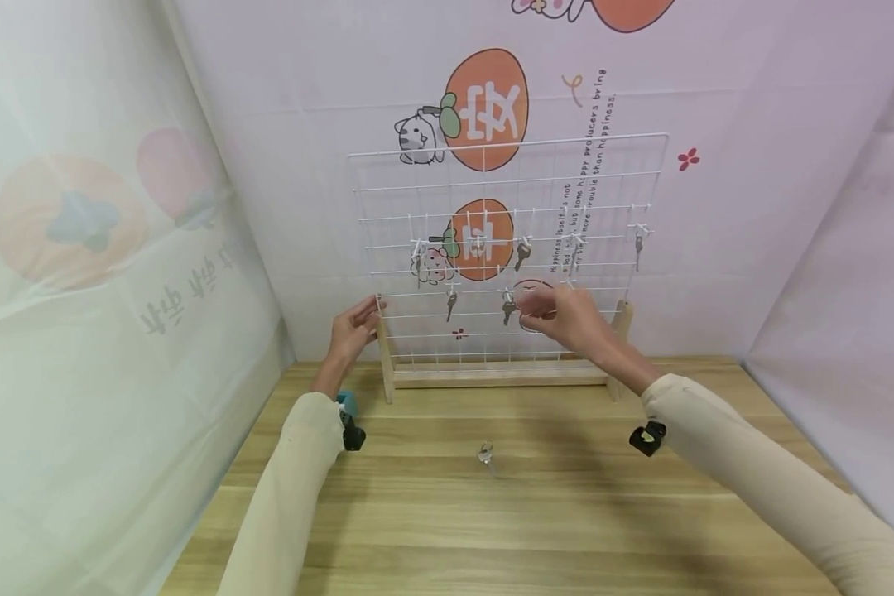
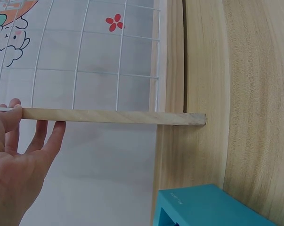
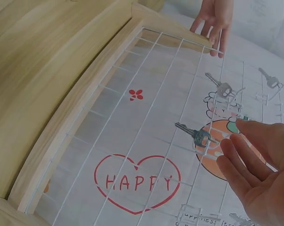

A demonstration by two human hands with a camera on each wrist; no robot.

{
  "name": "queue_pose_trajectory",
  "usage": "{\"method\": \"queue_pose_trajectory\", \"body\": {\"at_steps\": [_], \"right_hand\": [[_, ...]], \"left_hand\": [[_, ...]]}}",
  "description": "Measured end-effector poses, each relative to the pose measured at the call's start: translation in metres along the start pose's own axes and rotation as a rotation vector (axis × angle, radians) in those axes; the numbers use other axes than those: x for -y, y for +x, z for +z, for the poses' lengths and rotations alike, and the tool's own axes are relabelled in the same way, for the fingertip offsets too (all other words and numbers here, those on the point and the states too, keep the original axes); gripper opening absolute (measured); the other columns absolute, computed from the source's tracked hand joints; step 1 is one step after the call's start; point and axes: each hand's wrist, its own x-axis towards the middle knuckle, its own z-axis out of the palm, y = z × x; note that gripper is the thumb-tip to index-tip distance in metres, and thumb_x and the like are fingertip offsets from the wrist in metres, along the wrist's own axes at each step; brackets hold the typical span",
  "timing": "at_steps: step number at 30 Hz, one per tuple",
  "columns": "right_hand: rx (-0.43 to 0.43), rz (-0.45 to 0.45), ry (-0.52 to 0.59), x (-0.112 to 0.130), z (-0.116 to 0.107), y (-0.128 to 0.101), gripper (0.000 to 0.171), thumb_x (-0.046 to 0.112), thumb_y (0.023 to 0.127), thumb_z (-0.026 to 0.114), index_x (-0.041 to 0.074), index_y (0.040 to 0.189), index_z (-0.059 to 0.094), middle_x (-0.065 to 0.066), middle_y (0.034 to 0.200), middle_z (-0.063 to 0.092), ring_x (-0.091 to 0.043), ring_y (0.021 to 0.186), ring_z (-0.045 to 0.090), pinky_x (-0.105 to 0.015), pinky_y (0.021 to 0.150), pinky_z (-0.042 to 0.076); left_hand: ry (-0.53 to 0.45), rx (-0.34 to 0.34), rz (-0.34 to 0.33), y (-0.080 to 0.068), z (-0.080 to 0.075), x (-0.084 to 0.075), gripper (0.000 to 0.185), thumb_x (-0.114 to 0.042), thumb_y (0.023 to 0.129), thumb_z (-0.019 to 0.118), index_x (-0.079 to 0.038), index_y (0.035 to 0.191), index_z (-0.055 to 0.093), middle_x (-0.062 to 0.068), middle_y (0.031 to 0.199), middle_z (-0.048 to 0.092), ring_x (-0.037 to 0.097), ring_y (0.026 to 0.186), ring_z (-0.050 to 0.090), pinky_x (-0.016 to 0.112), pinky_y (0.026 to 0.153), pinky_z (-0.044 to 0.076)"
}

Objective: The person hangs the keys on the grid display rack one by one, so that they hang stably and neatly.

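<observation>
A white wire grid (image 1: 432, 331) stands upright in a wooden frame, with several keys hanging from hooks on it. My left hand (image 1: 353, 331) grips the top of the left wooden post (image 2: 109, 116), thumb on one side and fingers on the other. My right hand (image 1: 569, 319) is in front of the grid, right beside a hanging key (image 1: 509, 310). In the right wrist view its thumb and fingers (image 3: 236, 162) are slightly parted, close to the ring end of that key (image 3: 191, 134), with nothing visible between them. Another key (image 1: 451, 305) hangs to the left.
One loose key with a ring (image 1: 486, 455) lies on the wooden table (image 1: 417, 513) before the stand. More keys hang higher, including one at the far right (image 1: 638, 247). A printed cloth (image 1: 305, 207) forms the backdrop. A teal object (image 2: 203, 202) shows near the left wrist.
</observation>
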Motion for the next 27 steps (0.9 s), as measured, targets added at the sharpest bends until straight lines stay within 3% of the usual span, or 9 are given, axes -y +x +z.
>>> {"method": "queue_pose_trajectory", "body": {"at_steps": [9, 19, 27], "right_hand": [[0.04, -0.004, 0.034, 0.001, 0.018, -0.015, 0.02, 0.007, 0.091, 0.081, 0.004, 0.11, 0.078, -0.012, 0.106, 0.078, -0.023, 0.092, 0.076, -0.037, 0.082, 0.064], [0.098, -0.026, 0.099, -0.007, 0.049, -0.034, 0.021, 0.001, 0.088, 0.082, 0.001, 0.109, 0.077, -0.014, 0.105, 0.078, -0.025, 0.091, 0.076, -0.036, 0.082, 0.064], [0.144, -0.008, 0.135, -0.016, 0.076, -0.05, 0.02, 0.001, 0.088, 0.082, 0.003, 0.107, 0.077, -0.011, 0.104, 0.078, -0.022, 0.091, 0.075, -0.033, 0.082, 0.063]], "left_hand": [[-0.065, 0.045, -0.05, -0.012, 0.001, -0.026, 0.051, 0.004, 0.106, 0.053, 0.0, 0.155, 0.044, 0.019, 0.152, 0.053, 0.037, 0.145, 0.045, 0.056, 0.113, 0.043], [-0.052, 0.001, -0.042, 0.001, 0.0, -0.002, 0.048, -0.001, 0.107, 0.054, -0.008, 0.154, 0.049, 0.013, 0.151, 0.056, 0.03, 0.143, 0.049, 0.051, 0.112, 0.045], [0.002, -0.016, -0.024, 0.003, 0.001, 0.001, 0.047, -0.004, 0.108, 0.055, -0.012, 0.154, 0.051, 0.009, 0.149, 0.059, 0.026, 0.14, 0.053, 0.047, 0.109, 0.049]]}}
